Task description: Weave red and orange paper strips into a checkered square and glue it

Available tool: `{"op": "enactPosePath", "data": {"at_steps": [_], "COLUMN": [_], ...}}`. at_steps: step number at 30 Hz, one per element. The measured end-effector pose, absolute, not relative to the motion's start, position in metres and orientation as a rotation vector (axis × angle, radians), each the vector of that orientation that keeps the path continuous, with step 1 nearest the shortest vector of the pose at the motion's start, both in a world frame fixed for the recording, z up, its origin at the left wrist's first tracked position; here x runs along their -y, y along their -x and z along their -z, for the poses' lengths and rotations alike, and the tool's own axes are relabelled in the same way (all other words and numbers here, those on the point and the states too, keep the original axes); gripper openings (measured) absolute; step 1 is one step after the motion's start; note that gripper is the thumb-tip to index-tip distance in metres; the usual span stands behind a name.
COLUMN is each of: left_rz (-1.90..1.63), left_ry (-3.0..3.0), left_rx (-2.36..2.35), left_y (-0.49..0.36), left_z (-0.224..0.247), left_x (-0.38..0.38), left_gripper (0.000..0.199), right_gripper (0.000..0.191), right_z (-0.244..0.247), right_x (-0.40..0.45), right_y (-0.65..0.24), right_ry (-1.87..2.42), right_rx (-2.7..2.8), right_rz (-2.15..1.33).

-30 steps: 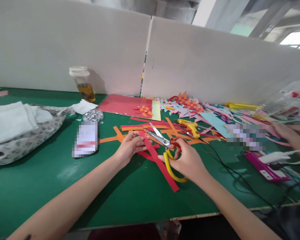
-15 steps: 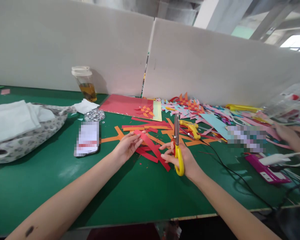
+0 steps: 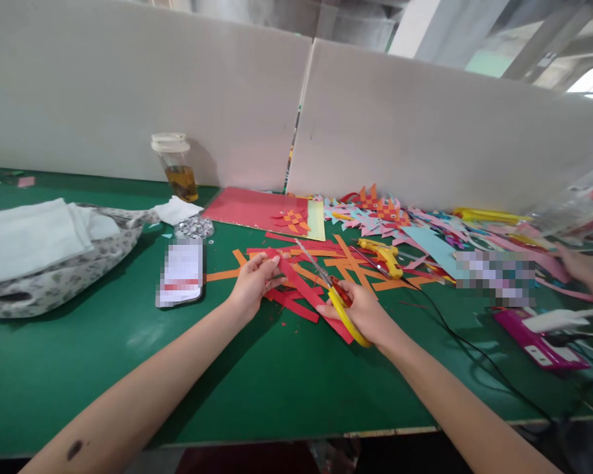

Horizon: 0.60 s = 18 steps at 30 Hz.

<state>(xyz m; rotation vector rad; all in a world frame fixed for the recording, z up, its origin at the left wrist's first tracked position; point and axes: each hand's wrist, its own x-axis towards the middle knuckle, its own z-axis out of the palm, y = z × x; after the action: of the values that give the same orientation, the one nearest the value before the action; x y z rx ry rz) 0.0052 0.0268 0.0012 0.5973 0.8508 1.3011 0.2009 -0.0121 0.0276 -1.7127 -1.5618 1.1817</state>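
My left hand (image 3: 255, 282) pinches the upper end of a red paper strip (image 3: 304, 289), which slants down to the right. Around the yellow handles of a pair of scissors (image 3: 344, 311) my right hand (image 3: 360, 309) is closed. The blades point up and to the left, over the strips, close beside the held strip. The strip's lower end passes by the right fingers; whether they grip it too I cannot tell. Under and behind both hands lies a loose heap of red strips (image 3: 296, 308) and orange strips (image 3: 352, 260).
Behind are a red sheet (image 3: 247, 209), woven paper fish (image 3: 295, 220) and coloured scraps (image 3: 366, 220). A yellow glue gun (image 3: 383, 255) trails a cord to the right. A phone (image 3: 180, 273), drink cup (image 3: 180, 171) and cloth bag (image 3: 113, 247) are left; a power strip (image 3: 538, 345) and another person's hand (image 3: 583, 270) are right.
The scissors have swung from upright to pointing up-left, their blades nearer the red strip. My right hand has turned with them. The whole view has shifted slightly.
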Motion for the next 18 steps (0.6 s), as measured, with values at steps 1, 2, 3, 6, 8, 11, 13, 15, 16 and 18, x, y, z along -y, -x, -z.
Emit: {"op": "enactPosePath", "data": {"at_steps": [1, 2, 3, 6, 8, 11, 13, 15, 16, 18], "left_rz": [-1.329, -1.354, -1.372, -1.38, -1.359, -1.304, -1.246, -1.193, -1.169, -1.139], "left_ry": [-0.673, -0.767, -0.874, -1.285, -1.577, -1.786, -1.79, -1.803, -1.821, -1.881], "left_rx": [-0.887, -0.933, -0.977, -1.032, -0.996, -0.896, -0.852, -0.801, -0.771, -0.709], "left_y": [-0.005, -0.005, -0.004, -0.006, -0.008, -0.014, -0.017, -0.019, -0.02, -0.02], "left_z": [0.0, 0.001, 0.002, 0.001, -0.001, -0.007, -0.011, -0.014, -0.015, -0.016], "left_x": [-0.027, -0.028, -0.028, -0.025, -0.019, -0.006, 0.002, 0.008, 0.01, 0.013], "left_gripper": [0.02, 0.019, 0.019, 0.016, 0.014, 0.014, 0.017, 0.021, 0.022, 0.023], "right_gripper": [0.035, 0.034, 0.033, 0.031, 0.03, 0.03, 0.03, 0.029, 0.029, 0.03], "right_z": [-0.03, -0.033, -0.036, -0.039, -0.037, -0.035, -0.035, -0.036, -0.036, -0.036], "right_x": [0.014, 0.017, 0.019, 0.025, 0.027, 0.026, 0.024, 0.023, 0.023, 0.024], "right_y": [-0.199, -0.196, -0.194, -0.188, -0.186, -0.183, -0.182, -0.18, -0.179, -0.179], "right_ry": [1.699, 1.677, 1.646, 1.558, 1.558, 1.591, 1.579, 1.559, 1.547, 1.522], "right_rx": [1.535, 1.502, 1.472, 1.355, 1.254, 1.105, 1.035, 0.988, 0.969, 0.943], "right_rz": [-1.245, -1.311, -1.379, -1.523, -1.541, -1.479, -1.436, -1.424, -1.423, -1.421]}}
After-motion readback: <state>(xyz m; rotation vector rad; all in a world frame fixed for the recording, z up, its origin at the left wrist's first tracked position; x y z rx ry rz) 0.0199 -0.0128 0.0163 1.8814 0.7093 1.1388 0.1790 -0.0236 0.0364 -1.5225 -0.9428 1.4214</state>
